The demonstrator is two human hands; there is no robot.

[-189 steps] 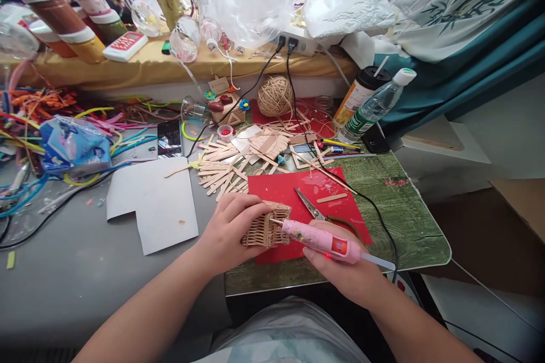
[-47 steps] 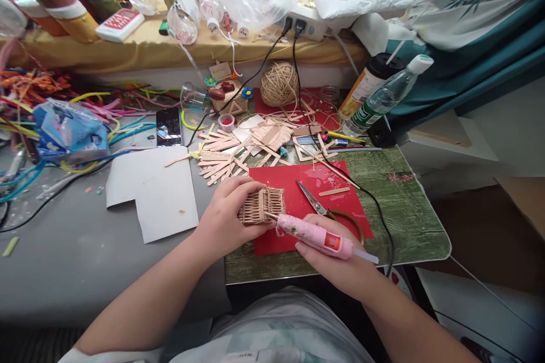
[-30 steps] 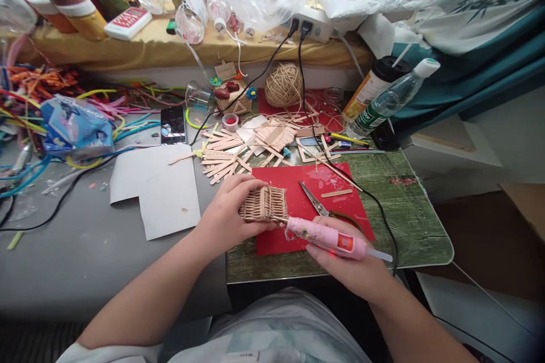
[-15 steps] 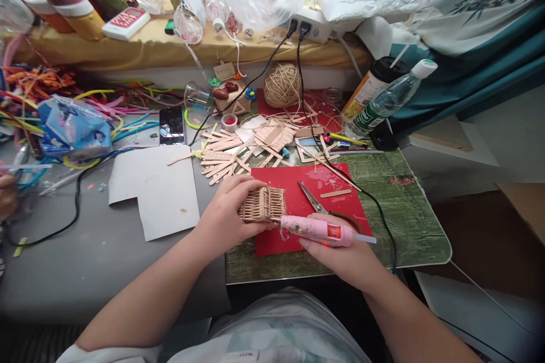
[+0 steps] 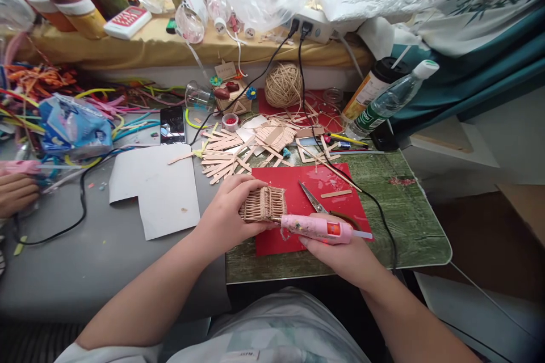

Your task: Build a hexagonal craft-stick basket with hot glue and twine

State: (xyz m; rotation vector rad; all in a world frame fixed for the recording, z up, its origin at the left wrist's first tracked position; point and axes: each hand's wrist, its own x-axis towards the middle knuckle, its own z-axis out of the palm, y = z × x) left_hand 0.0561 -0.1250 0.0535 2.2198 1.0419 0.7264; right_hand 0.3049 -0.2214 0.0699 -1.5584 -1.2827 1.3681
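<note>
My left hand (image 5: 230, 207) grips a small woven twine piece (image 5: 264, 204), box-like with ribbed sides, by its left end. In my right hand (image 5: 340, 255) is a pink hot glue gun (image 5: 315, 229), lying almost level with a clear glue stick poking out at its back. Its nozzle meets the lower edge of the woven piece; whether glue is flowing I cannot tell. Beneath both hands lies a red sheet (image 5: 293, 178). On it, scissors (image 5: 314, 199) rest partly hidden behind the glue gun, beside a single craft stick (image 5: 336, 194).
Loose craft sticks (image 5: 225, 153) are heaped behind the red sheet, near a ball of twine (image 5: 283, 85). A black cord (image 5: 378, 210) crosses the right side. A water bottle (image 5: 394, 99) stands at back right. Another person's hand (image 5: 17, 193) is at the left edge with a pink tool.
The woven piece and glue gun have hardly moved in my hands. At the left edge, the other person's hand has come further into view with a pink tool.
</note>
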